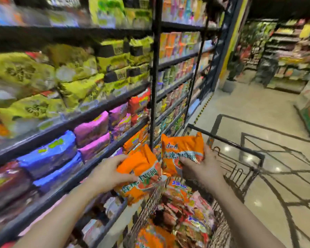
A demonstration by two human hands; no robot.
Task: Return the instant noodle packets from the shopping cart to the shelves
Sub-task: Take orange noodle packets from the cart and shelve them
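- The tall black metal shelving (pixel 104 111) runs along the person's left, its tiers packed with soft plastic packets in yellow-green, purple, blue and red; a stack of matching orange packets (pixel 135 140) sits on the tier just ahead of the hands.
- The black wire shopping cart (pixel 227 142) stands just beside the shelving, and a heap of mixed orange, red and pink noodle packets (pixel 183 212) lies in its basket.
- The left hand (pixel 107 174) has its fingers and thumb curled round a crinkled orange noodle packet (pixel 141 174), held over the cart's near-left edge, close to the shelf front.
- The right hand (pixel 202 169) grips a second orange noodle packet (pixel 182 151) by its lower edge, raised above the basket.
- Judged from this, the step is carrying two packets to the shelf. The next move calls for swinging both leftward onto the orange stack and laying them flat.
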